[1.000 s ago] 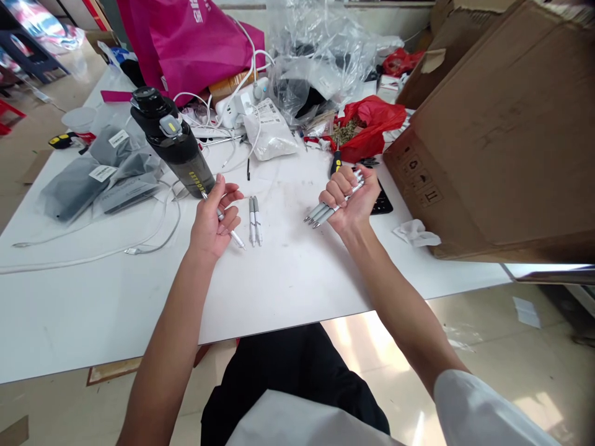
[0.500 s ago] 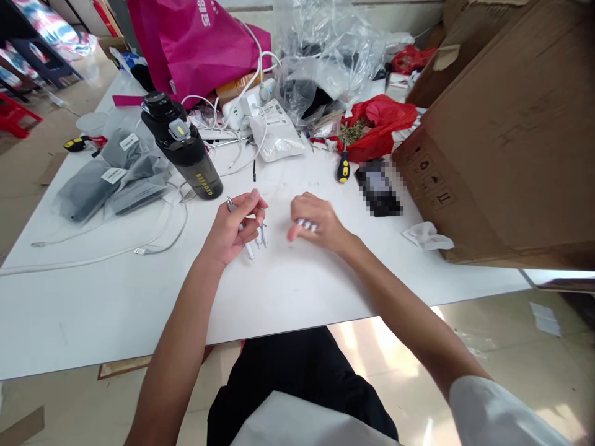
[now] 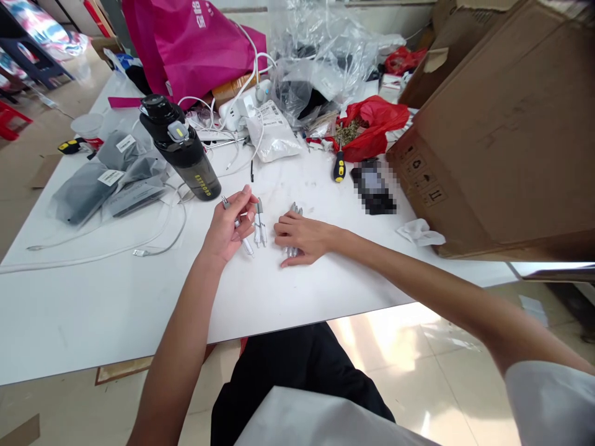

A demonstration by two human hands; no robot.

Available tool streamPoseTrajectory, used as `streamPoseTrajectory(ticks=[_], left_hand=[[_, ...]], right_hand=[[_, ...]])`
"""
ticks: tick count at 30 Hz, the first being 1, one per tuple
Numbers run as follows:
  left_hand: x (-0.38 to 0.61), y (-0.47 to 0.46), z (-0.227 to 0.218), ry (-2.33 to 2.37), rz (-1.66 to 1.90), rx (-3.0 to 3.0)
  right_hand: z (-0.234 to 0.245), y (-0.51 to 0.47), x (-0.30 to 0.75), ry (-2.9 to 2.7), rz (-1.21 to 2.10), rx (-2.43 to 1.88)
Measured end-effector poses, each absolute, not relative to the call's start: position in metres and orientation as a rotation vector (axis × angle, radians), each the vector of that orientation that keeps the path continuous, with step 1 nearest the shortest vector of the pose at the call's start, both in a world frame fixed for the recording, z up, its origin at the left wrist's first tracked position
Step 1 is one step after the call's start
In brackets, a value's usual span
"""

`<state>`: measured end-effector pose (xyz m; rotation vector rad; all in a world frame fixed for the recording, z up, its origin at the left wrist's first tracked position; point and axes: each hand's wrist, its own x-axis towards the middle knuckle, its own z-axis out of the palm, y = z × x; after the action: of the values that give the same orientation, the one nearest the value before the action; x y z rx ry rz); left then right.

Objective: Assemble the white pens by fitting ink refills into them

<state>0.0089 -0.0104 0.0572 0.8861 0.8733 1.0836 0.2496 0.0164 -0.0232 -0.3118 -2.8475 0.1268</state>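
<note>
My left hand point(image 3: 223, 230) is closed around a white and grey pen point(image 3: 248, 247), its tip pointing down toward the table. Just right of those fingers, a few similar pens point(image 3: 261, 230) lie side by side on the white tabletop point(image 3: 260, 291). Palm down, my right hand point(image 3: 304, 238) is curled over a bunch of pens point(image 3: 292, 251) at the table surface. Its fingers hide most of that bunch; only the ends show above and below them.
A black water bottle point(image 3: 181, 148) stands behind my left hand. Bagged dark items point(image 3: 83, 192) and white cables lie to the left. Farther back are a yellow-black screwdriver point(image 3: 339, 167), a red plastic bag point(image 3: 383, 124) and a pink bag point(image 3: 186, 49). A large cardboard box point(image 3: 502, 142) occupies the right.
My right hand has turned palm down and lowered the pens it held onto the table, slightly left of before. My left hand keeps its pen and has barely moved.
</note>
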Motion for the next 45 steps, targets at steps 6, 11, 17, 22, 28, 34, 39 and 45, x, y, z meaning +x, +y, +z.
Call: streamPoseTrajectory(ticks=[6, 11, 17, 22, 28, 34, 39, 45], left_hand=[[0.012, -0.012, 0.055, 0.881, 1.055, 0.913], [0.012, -0.012, 0.051, 0.838, 1.049, 0.923], [0.011, -0.013, 0.06, 0.841, 1.054, 0.843], [0.0, -0.005, 0.066, 0.825, 1.217, 0.644], [-0.01, 0.003, 0.057, 0.796, 1.385, 0.493], [-0.01, 0.006, 0.046, 0.739, 1.409, 0.464], [-0.011, 0.008, 0.038, 0.718, 1.418, 0.407], [-0.007, 0.008, 0.037, 0.668, 1.401, 0.213]], right_hand=[[-0.014, 0.011, 0.273, -2.955, 0.129, -0.455], [-0.017, -0.003, 0.291, -2.807, 0.195, -0.59], [-0.024, -0.023, 0.297, -2.285, 0.254, -1.219], [-0.023, -0.016, 0.291, -2.148, 0.329, -1.59], [-0.013, 0.003, 0.295, -2.196, 0.354, -1.653], [-0.004, 0.019, 0.291, -2.252, 0.323, -1.745], [0.0, 0.032, 0.285, -2.318, 0.278, -1.815], [-0.012, 0.029, 0.279, -2.08, 0.287, -1.883]])
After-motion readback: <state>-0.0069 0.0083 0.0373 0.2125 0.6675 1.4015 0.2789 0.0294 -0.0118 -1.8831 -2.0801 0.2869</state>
